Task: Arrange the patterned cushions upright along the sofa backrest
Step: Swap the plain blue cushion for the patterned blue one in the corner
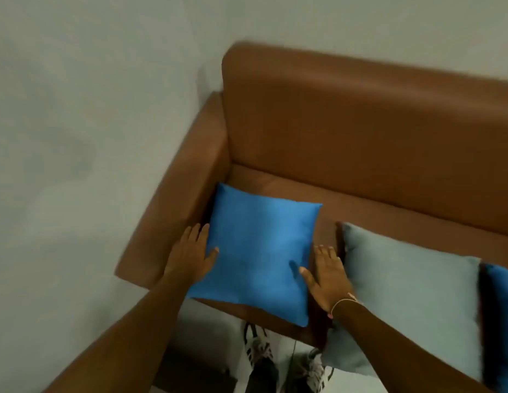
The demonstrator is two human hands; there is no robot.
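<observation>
Filling the right and centre of the frame, the brown leather-look sofa [360,131] shows its backrest [374,114] bare, running across the upper right. The grey-blue cushion [411,290] lies flat at lower right, with another blue one cut off by the right edge. The bright blue cushion [258,256], square and satiny, lies flat at centre beside the armrest, its far edge short of the backrest. The left hand [190,256] and right hand [326,276] flank it equally, fingers spread flat on opposite edges, thumbs on top, not yet closed. Likely next: tipping it up and away.
</observation>
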